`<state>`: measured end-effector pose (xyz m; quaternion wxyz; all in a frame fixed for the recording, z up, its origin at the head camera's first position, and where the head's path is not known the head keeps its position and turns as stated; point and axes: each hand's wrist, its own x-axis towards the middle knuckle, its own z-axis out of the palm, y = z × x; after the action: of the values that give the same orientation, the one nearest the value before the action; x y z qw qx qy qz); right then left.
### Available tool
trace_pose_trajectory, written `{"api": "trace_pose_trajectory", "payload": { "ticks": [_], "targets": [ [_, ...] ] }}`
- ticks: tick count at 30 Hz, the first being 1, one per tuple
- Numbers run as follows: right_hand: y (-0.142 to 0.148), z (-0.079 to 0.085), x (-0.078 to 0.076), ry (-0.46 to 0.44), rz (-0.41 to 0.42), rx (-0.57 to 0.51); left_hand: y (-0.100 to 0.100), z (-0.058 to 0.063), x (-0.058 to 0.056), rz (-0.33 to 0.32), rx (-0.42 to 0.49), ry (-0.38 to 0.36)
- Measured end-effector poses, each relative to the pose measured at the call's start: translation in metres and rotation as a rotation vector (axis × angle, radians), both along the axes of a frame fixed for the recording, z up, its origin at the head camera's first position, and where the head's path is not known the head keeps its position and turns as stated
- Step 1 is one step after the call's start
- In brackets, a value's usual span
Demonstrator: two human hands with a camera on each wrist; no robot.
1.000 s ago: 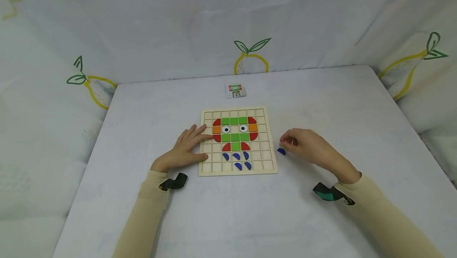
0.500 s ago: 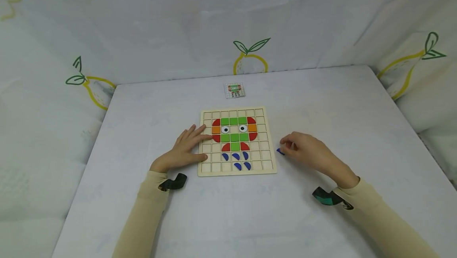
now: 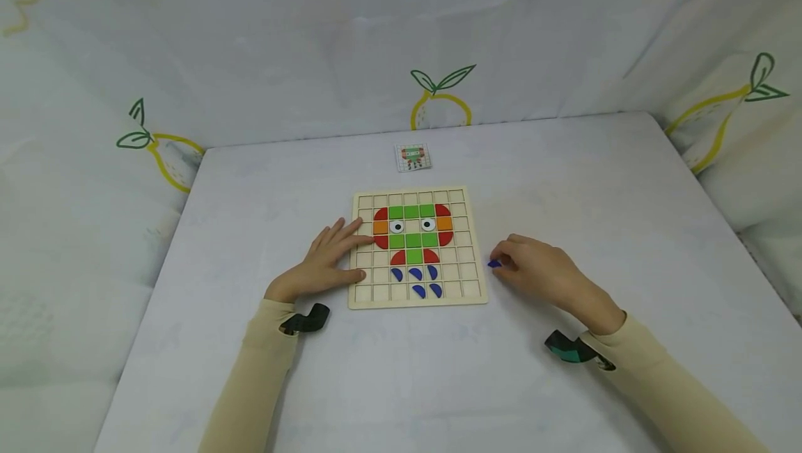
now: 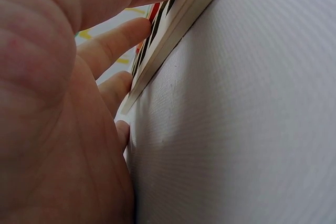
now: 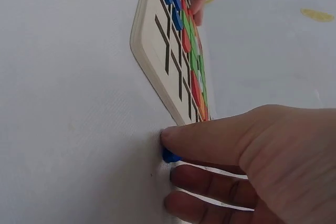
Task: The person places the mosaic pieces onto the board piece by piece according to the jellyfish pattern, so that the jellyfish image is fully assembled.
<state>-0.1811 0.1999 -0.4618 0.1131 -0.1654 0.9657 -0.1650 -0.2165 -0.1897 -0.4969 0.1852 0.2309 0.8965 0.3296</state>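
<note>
A wooden grid board (image 3: 470,279) lies on the white table, bearing a pattern of red, green and orange tiles plus two eye tiles. Several blue half-round pieces (image 3: 415,274) sit in its lower squares. Spread fingers of my left hand (image 3: 322,264) rest on the board's left side; the left wrist view has the thumb and fingertips over the board edge (image 4: 173,38). Just off the board's right edge, my right hand (image 3: 541,272) pinches another blue half-round piece (image 3: 494,264) between thumb and fingers. The thumb partly hides that piece (image 5: 169,156) in the right wrist view.
Behind the board lies a small pattern card (image 3: 413,158) printed with a similar coloured figure. A white cloth with lemon drawings (image 3: 441,101) hangs along the back and sides of the table (image 3: 564,181).
My right hand has come down slightly and closed its thumb and fingers on the blue half-round piece, which lay free beside them. The left hand has stayed on the board.
</note>
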Motion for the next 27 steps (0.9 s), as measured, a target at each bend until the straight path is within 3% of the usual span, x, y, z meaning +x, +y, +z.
{"api": "trace_pose_trajectory", "payload": {
  "ticks": [9,15,23,27],
  "targets": [
    [-0.003,0.003,-0.005,-0.013,0.004,-0.049,0.0,-0.001,0.0,0.006,0.009,-0.01],
    [-0.011,0.014,-0.01,0.017,-0.003,-0.118,0.0,-0.002,0.0,0.003,0.008,-0.004],
    [-0.031,0.033,-0.016,0.064,0.071,-0.188,0.0,-0.001,0.0,0.001,0.005,0.001],
    [-0.042,0.04,-0.019,0.04,0.093,-0.26,0.0,0.0,0.001,0.004,0.016,-0.001]
  ]
}}
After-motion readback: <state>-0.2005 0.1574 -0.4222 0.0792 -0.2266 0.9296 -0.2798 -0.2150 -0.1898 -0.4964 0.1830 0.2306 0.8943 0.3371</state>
